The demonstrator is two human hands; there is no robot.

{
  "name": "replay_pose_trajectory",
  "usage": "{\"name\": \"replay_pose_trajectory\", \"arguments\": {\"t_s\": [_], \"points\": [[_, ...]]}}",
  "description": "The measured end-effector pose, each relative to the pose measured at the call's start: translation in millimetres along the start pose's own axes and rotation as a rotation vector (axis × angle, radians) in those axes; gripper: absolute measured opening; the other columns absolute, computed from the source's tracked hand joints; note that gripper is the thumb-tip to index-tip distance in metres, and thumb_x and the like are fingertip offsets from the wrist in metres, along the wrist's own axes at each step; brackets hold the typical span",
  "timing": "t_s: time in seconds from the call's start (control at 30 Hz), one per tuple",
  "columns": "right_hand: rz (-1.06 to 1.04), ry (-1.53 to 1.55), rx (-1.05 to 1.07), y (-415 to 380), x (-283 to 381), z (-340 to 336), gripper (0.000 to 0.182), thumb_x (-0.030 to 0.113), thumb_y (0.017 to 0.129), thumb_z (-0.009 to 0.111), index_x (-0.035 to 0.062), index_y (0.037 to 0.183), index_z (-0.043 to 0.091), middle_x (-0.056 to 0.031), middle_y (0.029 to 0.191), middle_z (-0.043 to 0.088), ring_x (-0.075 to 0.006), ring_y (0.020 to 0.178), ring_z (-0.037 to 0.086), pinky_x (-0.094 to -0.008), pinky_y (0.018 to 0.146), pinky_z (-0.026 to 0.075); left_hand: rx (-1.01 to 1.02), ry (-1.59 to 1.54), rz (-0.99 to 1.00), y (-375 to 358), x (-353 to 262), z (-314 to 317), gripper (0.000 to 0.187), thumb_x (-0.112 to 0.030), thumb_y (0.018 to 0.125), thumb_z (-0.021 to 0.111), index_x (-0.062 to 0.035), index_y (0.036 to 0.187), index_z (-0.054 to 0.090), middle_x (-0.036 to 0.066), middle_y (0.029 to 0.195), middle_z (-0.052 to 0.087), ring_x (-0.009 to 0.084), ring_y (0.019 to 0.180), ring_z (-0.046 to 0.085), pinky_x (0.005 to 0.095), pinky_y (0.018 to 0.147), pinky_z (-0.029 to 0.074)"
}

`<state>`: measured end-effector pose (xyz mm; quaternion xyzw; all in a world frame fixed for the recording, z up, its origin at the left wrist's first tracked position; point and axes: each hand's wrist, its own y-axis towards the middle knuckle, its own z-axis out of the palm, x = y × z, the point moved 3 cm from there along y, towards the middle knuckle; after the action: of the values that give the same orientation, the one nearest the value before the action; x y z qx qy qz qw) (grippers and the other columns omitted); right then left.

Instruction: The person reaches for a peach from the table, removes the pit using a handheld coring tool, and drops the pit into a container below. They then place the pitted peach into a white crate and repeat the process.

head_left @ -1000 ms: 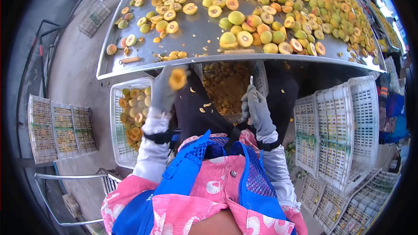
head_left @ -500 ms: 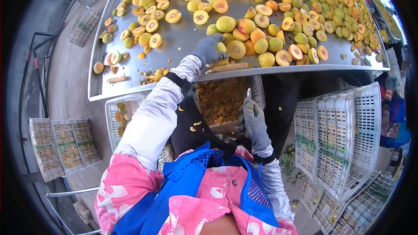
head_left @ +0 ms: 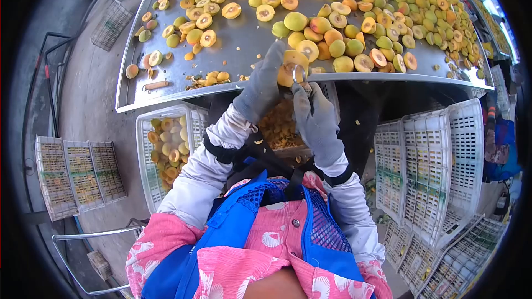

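Note:
Gripped in my gloved left hand is a peach half, its cut face turned toward me above the table's front edge. My gloved right hand is closed around a small tool with a curved metal loop. That loop lies against the peach half's cut face; the handle is mostly covered by my fingers. Just beyond my hands, several whole-looking and halved peaches form a cluster on the metal table.
A white crate of peach halves stands left of my legs. Peach scraps fill a container under the table edge. A wooden-handled tool lies on the table's left corner. White crates are stacked at right, more crates at left.
My left hand has picked up a peach half from the table edge and drawn it nearer. My right hand has risen, bringing the tool's loop to the fruit.

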<state>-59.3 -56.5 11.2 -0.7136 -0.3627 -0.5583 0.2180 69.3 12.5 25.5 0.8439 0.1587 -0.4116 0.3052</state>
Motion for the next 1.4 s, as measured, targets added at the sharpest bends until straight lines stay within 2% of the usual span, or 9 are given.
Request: {"name": "replay_pose_trajectory", "arguments": {"t_s": [0.1,0.27,0.33,0.7,0.77,0.83,0.9,1.27,1.4], "points": [[-0.049,-0.059,-0.046,-13,5,0,0.024,0.025,0.100,0.051,0.0014,0.098,0.058,-0.0049,0.065,0.055,-0.0117,0.058,0.050,-0.0298,0.054,0.042,-0.075,-1.036,-0.573,-5,18,19,0.041,-0.029,0.097,0.058,0.0043,0.120,0.052,0.014,0.103,0.064,0.0189,0.093,0.062,0.0331,0.079,0.053],[-0.080,-0.010,-0.118,-28,26,5,0.024,0.023,0.100,0.049,0.0015,0.093,0.057,-0.0086,0.066,0.055,-0.0182,0.058,0.050,-0.0327,0.055,0.042,-0.277,-0.712,-0.349,-19,-10,28,0.045,-0.040,0.102,0.045,0.0020,0.111,0.057,0.011,0.092,0.066,0.0143,0.080,0.063,0.0283,0.071,0.053],[-0.170,0.019,-0.207,-32,35,6,0.027,0.025,0.099,0.053,0.0007,0.089,0.050,-0.0223,0.064,0.055,-0.0418,0.061,0.060,-0.0397,0.051,0.043,-0.338,-0.575,-0.205,-18,-22,27,0.045,-0.040,0.102,0.044,0.0017,0.110,0.058,0.011,0.091,0.067,0.0140,0.078,0.063,0.0275,0.069,0.053],[-0.104,0.179,-0.081,-29,24,1,0.025,0.025,0.101,0.048,0.0033,0.095,0.056,-0.0028,0.065,0.054,-0.0133,0.055,0.050,-0.0270,0.052,0.041,-0.235,-0.737,-0.272,-21,-40,23,0.043,-0.035,0.104,0.040,0.0007,0.119,0.058,0.011,0.096,0.066,0.0142,0.085,0.062,0.0266,0.076,0.051],[0.366,0.452,0.131,-34,27,-1,0.027,0.031,0.102,0.046,0.0065,0.095,0.055,0.0014,0.062,0.051,-0.0079,0.046,0.045,-0.0236,0.042,0.037,-0.123,-0.563,-0.219,-16,7,13,0.042,-0.034,0.104,0.041,0.0004,0.121,0.057,0.009,0.095,0.066,0.0133,0.085,0.061,0.0262,0.075,0.050],[0.278,0.419,0.093,-34,16,7,0.029,0.032,0.102,0.047,0.0045,0.096,0.055,-0.0011,0.059,0.050,-0.0099,0.044,0.045,-0.0257,0.040,0.037,0.069,-0.217,0.043,-8,-25,-1,0.041,-0.034,0.102,0.045,0.0003,0.117,0.061,0.004,0.088,0.063,0.0091,0.081,0.058,0.0236,0.072,0.049],[0.181,0.375,0.062,-33,18,6,0.031,0.033,0.101,0.049,0.0025,0.096,0.055,-0.0036,0.057,0.050,-0.0119,0.041,0.045,-0.0278,0.038,0.038,-0.029,-0.463,-0.233,-11,-27,7,0.036,-0.030,0.101,0.049,0.0016,0.112,0.062,0.005,0.087,0.064,0.0094,0.079,0.057,0.0250,0.071,0.049],[0.877,0.696,0.223,-34,39,-10,0.044,0.050,0.099,0.043,0.0082,0.087,0.051,-0.0007,0.054,0.046,-0.0113,0.036,0.041,-0.0285,0.033,0.035,-0.213,-0.327,-0.354,-17,-33,30,0.038,-0.033,0.099,0.051,0.0026,0.100,0.064,0.004,0.078,0.063,0.0090,0.071,0.054,0.0264,0.066,0.047],[0.581,0.535,0.158,-32,9,-2,0.046,0.053,0.098,0.042,0.0092,0.085,0.048,-0.0002,0.055,0.045,-0.0105,0.037,0.040,-0.0294,0.034,0.036,-0.178,-0.422,-0.372,-17,-23,41,0.039,-0.033,0.101,0.048,0.0017,0.103,0.065,0.004,0.085,0.065,0.0077,0.075,0.055,0.0243,0.068,0.046]]}}
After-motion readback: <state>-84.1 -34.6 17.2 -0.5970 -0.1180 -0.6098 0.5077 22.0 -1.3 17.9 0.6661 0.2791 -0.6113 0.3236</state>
